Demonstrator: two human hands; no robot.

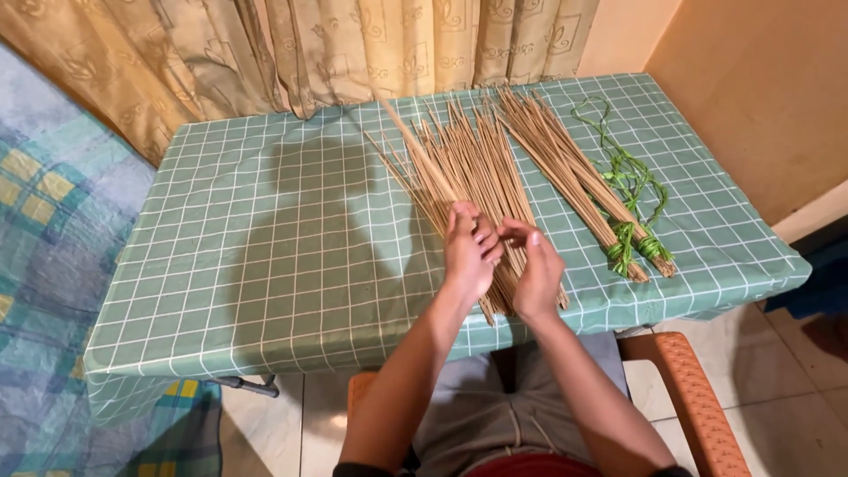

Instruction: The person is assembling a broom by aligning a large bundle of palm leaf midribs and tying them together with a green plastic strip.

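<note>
Far left: a bed [44, 265] under a blue and yellow checked cover, beside a counter [265, 265] spread with a green grid-patterned cloth; tan curtains [309, 53] hanging behind. Left half of the cloth bare but for a shadow.

Near the middle, fanned out on the cloth: a loose pile of thin tan sticks [468, 150], points spreading toward the curtains, near ends gathered at the counter's front edge. Over those near ends, the left hand [468, 252] — fingers curled, closed on one single stick [420, 155] that angles up and away across the pile. Just beside it and touching at the fingertips, the right hand [537, 269], half closed, thumb and fingers pinched toward the left hand; whether anything is actually gripped there, hard to tell, fingers hiding it.

Handling, judged from the look: light, stiff, slender, likely to snap if bent hard and to roll or slide apart when loose. Best taken near the gathered lower ends, where many lie together, rather than at the splayed tips.

Further right: two tied bundles of sticks [574, 177] lying side by side, bound at the near ends with green cord [638, 247]. Loose green strips [632, 172] curled on the cloth just beside the bundles. Below, an orange chair arm [698, 397], and pale floor tiles [795, 371] at far right.
</note>
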